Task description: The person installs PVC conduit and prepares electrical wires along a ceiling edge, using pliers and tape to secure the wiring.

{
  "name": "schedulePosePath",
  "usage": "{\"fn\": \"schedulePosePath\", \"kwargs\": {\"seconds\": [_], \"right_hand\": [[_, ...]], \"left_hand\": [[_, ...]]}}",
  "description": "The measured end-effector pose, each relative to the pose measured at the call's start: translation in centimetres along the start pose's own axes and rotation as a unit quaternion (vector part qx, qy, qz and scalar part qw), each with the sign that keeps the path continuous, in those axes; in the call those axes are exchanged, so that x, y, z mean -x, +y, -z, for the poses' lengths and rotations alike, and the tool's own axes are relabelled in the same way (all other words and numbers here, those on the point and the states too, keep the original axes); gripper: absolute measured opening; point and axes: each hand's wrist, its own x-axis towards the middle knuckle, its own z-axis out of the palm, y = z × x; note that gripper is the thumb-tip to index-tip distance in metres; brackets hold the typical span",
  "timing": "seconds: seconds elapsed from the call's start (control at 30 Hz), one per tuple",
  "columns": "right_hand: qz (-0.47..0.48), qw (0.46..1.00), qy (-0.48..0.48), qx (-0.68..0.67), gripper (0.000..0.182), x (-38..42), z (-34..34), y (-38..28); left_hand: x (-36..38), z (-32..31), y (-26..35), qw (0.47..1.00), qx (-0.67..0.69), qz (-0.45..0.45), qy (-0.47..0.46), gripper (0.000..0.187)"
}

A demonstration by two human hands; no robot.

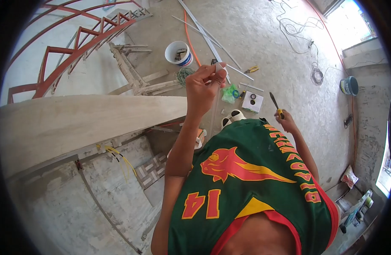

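A curved red metal framework (93, 46) sweeps past a wooden trestle (134, 70), as a white bucket (187, 61) stands on a concrete floor (250, 34) near an orange hose (190, 40). Yellow-handled pliers (252, 69), a green plastic bag (228, 94) and a white box (247, 105) — two dark round pieces on top — lie nearby, while a coil of cable (317, 76) and a teal bucket (350, 86) occupy the right side.

Lone head-worn view, tipped steeply down

From the wearer's head, the scene was viewed forward and sharply downward through a wide, edge-bowing lens. The jersey (255, 182) was framed at close range, from four to six o'clock, its neckline (289, 224) nearest. The left hand (202, 88) was caught beyond it at twelve o'clock, the right hand (286, 122) at three. The floor (255, 38) was seen from above, farther off, toward one o'clock, and the bright opening (349, 24) at two.
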Motion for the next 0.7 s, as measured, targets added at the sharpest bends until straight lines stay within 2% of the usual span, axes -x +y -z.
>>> {"fn": "schedulePosePath", "kwargs": {"seconds": [0.03, 0.1, 0.23, 0.37, 0.53, 0.7], "right_hand": [[0.008, 0.999, -0.003, -0.032, 0.024, 0.4, 0.4, -2.3], [0.125, 0.991, 0.032, -0.031, 0.026, 0.3, 0.6, -5.5], [0.230, 0.969, 0.085, -0.001, 0.026, 2.7, 2.1, -16.8], [0.324, 0.935, 0.132, 0.062, 0.029, 5.7, 3.0, -23.8], [0.356, 0.914, 0.154, 0.115, 0.039, 7.6, 2.5, -27.1], [0.365, 0.907, 0.159, 0.137, 0.044, 8.1, 2.4, -27.6]], "left_hand": [[0.1, -0.2, -0.1, 1.000, 0.019, 0.011, 0.001, 0.022], [0.1, -0.7, 0.1, 1.000, 0.010, 0.019, -0.011, 0.024], [0.4, -1.7, -0.3, 1.000, 0.000, 0.021, -0.019, 0.029], [0.9, -2.4, -0.6, 0.999, 0.039, -0.015, -0.019, 0.029], [2.2, -2.9, 0.3, 0.994, 0.054, -0.091, -0.015, 0.028], [3.2, -3.1, 1.3, 0.990, 0.062, -0.127, -0.016, 0.026]]}}
